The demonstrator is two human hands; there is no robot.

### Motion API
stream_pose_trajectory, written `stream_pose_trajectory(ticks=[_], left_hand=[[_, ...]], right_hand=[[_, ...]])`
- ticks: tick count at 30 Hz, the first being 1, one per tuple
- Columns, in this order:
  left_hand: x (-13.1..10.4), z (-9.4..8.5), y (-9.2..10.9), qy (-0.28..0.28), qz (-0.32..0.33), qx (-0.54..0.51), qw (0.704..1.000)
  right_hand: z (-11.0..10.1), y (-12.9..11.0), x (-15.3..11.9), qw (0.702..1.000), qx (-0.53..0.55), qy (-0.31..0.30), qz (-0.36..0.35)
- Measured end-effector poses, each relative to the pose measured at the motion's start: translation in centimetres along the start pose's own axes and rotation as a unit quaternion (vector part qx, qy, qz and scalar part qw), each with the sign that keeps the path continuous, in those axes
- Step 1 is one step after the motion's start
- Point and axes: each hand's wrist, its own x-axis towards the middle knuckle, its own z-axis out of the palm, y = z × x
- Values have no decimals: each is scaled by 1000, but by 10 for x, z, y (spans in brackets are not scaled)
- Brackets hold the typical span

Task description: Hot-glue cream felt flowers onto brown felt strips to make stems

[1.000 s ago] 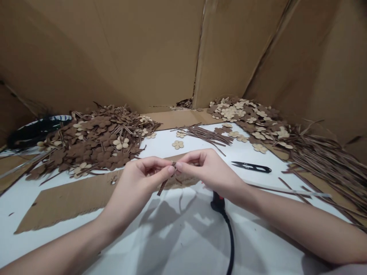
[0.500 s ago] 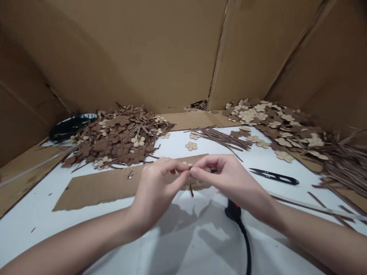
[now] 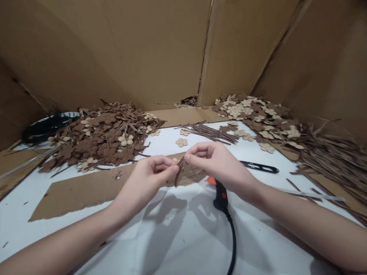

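Note:
Between finger and thumb, my left hand [image 3: 156, 172] pinches a thin brown strip [image 3: 179, 172], with its lower end hanging free. My right hand [image 3: 213, 162] pinches the upper end of the same strip, close beside the left fingertips. Both hands are above a torn piece of cardboard [image 3: 83, 189] on the white table. Under my right wrist lies a black corded tool [image 3: 220, 196] with an orange part and a red switch, resembling a glue gun. Black thread snips [image 3: 259, 167] lie to the right, partly hidden by that hand. A cream flower cutout [image 3: 181, 142] rests beyond my fingers.
Brown and cream flower cutouts are heaped at left [image 3: 106, 133] and far right [image 3: 252, 110]. A bundle of brown strips [image 3: 212, 133] lies behind my hands, with a larger strip pile [image 3: 332, 156] at right. Cardboard walls [image 3: 143, 49] enclose the table. The black cord [image 3: 233, 244] runs toward me.
The view has swung to the right. My hands have parted slightly, showing more of the brown strip between them. The orange part of the corded tool has come into sight.

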Motion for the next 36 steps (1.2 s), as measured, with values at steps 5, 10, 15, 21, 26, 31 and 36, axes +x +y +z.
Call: stream_pose_trajectory(ticks=[5,10,15,21,26,31,36], left_hand=[[5,0,-5,-34,-37,-32,998],[5,2,-6,-63,-24,-23,997],[3,3,-5,-73,-2,-8,997],[3,5,-6,-69,4,-3,998],[2,5,-9,-63,-1,-5,998],[3,5,-8,-54,-9,-21,998],[3,6,-8,-42,-23,-49,998]], right_hand=[[-7,4,5,1000,-10,-8,-3],[-12,8,9,1000,23,-18,-3],[-14,7,9,1000,19,-7,-4],[-13,5,9,999,39,-3,-12],[-12,6,7,999,29,0,-13],[-12,5,6,1000,15,5,-16],[-13,4,6,999,20,-1,-31]])
